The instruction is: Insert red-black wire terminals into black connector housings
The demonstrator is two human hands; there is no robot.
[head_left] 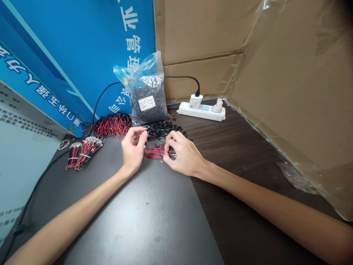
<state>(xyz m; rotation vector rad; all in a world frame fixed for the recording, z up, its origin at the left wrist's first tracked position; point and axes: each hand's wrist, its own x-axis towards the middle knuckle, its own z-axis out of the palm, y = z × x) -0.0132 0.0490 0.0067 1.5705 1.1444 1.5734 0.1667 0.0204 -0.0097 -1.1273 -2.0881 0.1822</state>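
My left hand (132, 149) is closed in a pinch, thumb against fingertips, just left of a pile of small black plastic connectors (158, 129). Whatever sits in that pinch is too small to make out. My right hand (183, 152) has its thumb and forefinger curled together over loose red and black wires (154, 151); its fingers hide part of them, and what they grip does not show clearly. Behind my left hand is a heap of red and black wires with black connectors (113, 125). Two tied bundles of wires (86, 152) with silvery ends lie to the left.
A clear plastic bag (150, 97) full of small black parts stands at the back. Right of it is a white power strip (202, 111) with a charger (195, 101) and a black cable. Cardboard (289, 92) walls the right; a blue printed board (74, 48) stands left.
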